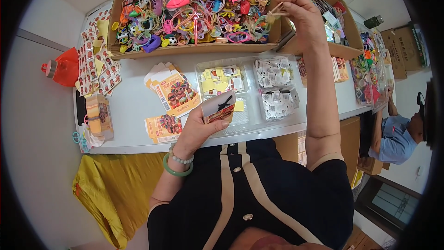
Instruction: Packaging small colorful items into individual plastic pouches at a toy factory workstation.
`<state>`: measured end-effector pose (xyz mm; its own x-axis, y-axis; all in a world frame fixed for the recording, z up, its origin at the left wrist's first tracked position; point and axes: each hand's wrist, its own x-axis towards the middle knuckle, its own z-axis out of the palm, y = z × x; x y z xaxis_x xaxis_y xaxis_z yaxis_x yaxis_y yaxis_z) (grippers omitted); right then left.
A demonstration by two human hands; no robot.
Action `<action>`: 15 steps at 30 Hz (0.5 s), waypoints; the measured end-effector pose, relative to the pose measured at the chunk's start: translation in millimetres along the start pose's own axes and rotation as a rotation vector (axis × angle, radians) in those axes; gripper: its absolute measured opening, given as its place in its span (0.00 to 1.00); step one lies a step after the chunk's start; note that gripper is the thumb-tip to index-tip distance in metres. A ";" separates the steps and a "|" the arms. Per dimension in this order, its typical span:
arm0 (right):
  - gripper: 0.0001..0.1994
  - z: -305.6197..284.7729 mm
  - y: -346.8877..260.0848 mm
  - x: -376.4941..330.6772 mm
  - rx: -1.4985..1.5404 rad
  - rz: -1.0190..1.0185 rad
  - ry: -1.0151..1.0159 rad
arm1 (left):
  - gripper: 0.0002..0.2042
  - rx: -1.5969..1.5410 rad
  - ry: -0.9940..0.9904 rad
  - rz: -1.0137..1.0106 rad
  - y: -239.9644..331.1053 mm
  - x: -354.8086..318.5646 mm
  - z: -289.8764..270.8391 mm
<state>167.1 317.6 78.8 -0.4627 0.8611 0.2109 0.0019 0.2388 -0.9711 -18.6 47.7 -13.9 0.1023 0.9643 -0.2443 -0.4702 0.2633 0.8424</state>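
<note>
My left hand is closed around a small orange printed carton over the table's front part. The carton's mouth is open, and a small black item lies inside it. My right hand is raised at the right end of a big cardboard box heaped with colourful hair ties and small toys. A pale elastic hair tie hangs pinched between its thumb and fingers. Below, a clear divided tray holds yellow cards and white labelled packets.
Flat printed cartons lie left of the tray, with a carton stack and sticker sheets farther left. A second cardboard box holds packets. At right, another person is beside a clear bin.
</note>
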 end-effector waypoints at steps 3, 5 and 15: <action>0.06 3.5 6.1 3.7 -0.064 -0.043 -0.121 | 0.29 -0.001 0.019 -0.008 2.2 -1.4 2.4; 0.06 10.2 10.7 7.4 -0.087 -0.055 -0.098 | 0.29 -0.025 0.038 0.004 2.2 -0.7 3.3; 0.04 40.4 -19.6 -23.8 0.186 0.120 -0.128 | 0.27 -0.046 0.084 0.031 4.1 -0.1 3.2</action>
<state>142.3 274.3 88.3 -0.5778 0.8114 0.0881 -0.0934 0.0415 -0.9948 -17.8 48.8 -8.9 0.0138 0.9656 -0.2597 -0.5119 0.2299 0.8277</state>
